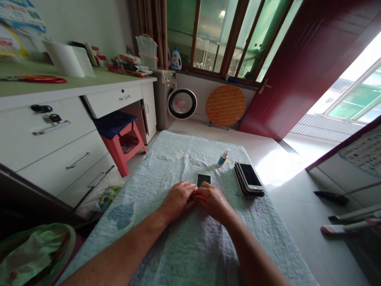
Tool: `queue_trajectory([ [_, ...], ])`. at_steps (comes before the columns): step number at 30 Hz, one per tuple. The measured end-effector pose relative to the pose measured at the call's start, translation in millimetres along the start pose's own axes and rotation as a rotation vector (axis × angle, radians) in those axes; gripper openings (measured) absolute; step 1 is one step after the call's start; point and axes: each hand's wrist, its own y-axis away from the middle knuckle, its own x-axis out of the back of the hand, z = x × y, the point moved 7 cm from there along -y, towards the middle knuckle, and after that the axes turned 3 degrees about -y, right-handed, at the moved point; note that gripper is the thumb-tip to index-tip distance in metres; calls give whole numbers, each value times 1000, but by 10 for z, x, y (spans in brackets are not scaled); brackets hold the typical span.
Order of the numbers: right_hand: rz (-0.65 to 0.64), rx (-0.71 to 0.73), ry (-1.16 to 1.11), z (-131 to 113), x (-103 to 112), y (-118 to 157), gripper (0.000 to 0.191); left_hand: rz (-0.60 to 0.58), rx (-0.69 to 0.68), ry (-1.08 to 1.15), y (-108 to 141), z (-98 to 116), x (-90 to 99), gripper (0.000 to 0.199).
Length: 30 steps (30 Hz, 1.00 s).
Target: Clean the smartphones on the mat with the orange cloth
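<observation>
A white phone [204, 178] with a dark screen lies on the pale blue quilted cloth [178, 151]. My left hand [177, 200] is at its lower left edge, fingers curled together. Beside it and touching it, my right hand [213, 200] covers the phone's lower end, its fingers bent inward. Whatever is between the fingertips is too small or hidden to make out. Beyond the phone, a small spray bottle [222, 158] with a blue label stands upright. Several stacked phones or tablets [249, 178] lie to the right, a white-framed one on top.
Left of the cloth are a red stool [122, 147], a white desk with drawers [59, 151] and a bin [70, 246]. A washing machine [165, 99] with its door open stands behind. A round wooden board [225, 105] leans against the back wall.
</observation>
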Motion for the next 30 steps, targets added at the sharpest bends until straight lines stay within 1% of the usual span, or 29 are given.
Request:
queue_trajectory([
  [3,-36,-1,-15,-5,18,14,17,0,-4,-6,0,5,-1,42],
  [8,-134,-49,-25,107,165,73,14,-21,5,-26,6,-12,-18,48],
  [12,-172,-104,-18,224,262,125,17,-34,28,-36,11,-18,-15,41],
  [19,-202,-155,-33,282,258,158,16,-44,41,-37,10,-19,-17,41],
  [21,-194,-159,-21,273,242,147,16,-47,45,-44,10,-27,-21,42],
  [24,-138,-140,16,223,217,111,15,-44,40,-42,8,-36,-27,44],
  [28,-70,-89,17,88,132,59,15,-18,14,-6,-1,-28,-21,51],
  [30,-47,-66,26,23,82,38,17,-9,7,3,-5,-16,-11,50],
])
